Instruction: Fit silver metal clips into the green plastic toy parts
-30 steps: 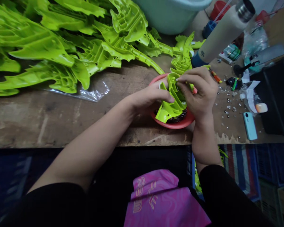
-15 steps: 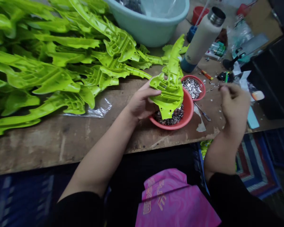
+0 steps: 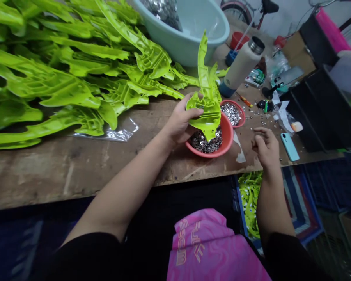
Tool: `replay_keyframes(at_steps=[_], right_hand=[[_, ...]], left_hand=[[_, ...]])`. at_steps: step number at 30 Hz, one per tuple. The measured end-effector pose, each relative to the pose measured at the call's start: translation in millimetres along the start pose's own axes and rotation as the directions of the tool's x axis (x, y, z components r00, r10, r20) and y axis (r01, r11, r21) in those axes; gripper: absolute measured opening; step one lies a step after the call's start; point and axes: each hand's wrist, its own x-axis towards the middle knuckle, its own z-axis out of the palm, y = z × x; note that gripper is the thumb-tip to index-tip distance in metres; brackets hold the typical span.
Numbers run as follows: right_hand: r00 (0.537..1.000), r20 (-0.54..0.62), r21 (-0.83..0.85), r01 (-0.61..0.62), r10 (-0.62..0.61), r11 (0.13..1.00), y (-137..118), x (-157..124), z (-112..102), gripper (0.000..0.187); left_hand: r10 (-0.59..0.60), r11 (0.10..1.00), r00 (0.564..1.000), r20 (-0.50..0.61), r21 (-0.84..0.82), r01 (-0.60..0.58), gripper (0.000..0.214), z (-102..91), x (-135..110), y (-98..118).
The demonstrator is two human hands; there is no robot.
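The left hand point(image 3: 183, 121) grips a long, spiky, lime-green moulded plastic part point(image 3: 206, 105), its fingers curled across the ribbed underside and a thumb tip showing behind it. The part stands almost upright, tip pointing up, with its lower end just above a round orange-red plastic bowl point(image 3: 226, 140) heaped with small silver metal pieces point(image 3: 206, 142). It hides part of that heap, and whether it touches them is hard to tell. The right hand point(image 3: 266, 148) hovers apart over the worn wooden tabletop point(image 3: 61, 168), its fingers curled narrowly toward the thumb. Whether they pinch one tiny piece cannot be made out. Beyond the large bowl sits a smaller red bowl point(image 3: 240, 121) of similar silver pieces, and more lie scattered near the right hand, too small to show their shape. To the left, many matching lime-green parts point(image 3: 55, 86) lie piled and cut off by the frame, beside a crumpled clear plastic bag point(image 3: 119, 132). Behind them stands a pale blue plastic basin point(image 3: 199, 43), its silver contents partly cut off. A cream-and-blue insulated bottle point(image 3: 241, 64), an orange-handled screwdriver point(image 3: 245, 100) and a pale blue phone point(image 3: 289, 146) lie further right.
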Motion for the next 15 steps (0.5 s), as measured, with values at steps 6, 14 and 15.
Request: replay_keyframes(at_steps=[6,14,15], right_hand=[[0.967,0.187,0.497,0.06,-0.174,0.866,-104.2,19.9,37.4,0.039],[0.971,0.213,0.441,0.005,-0.111,0.897,-120.7,32.9,54.0,0.046],[0.97,0.229,0.458,-0.03,-0.085,0.888,-120.3,33.9,53.9,0.047]], left_hand=[[-0.004,1.0,0.998,0.055,0.016,0.003,0.058,10.4,-12.4,1.6],[-0.037,0.998,0.986,0.161,-0.041,0.044,0.061,12.1,-16.2,2.5],[-0.034,0.998,0.985,0.169,-0.039,0.042,0.064,12.2,-16.1,1.9]])
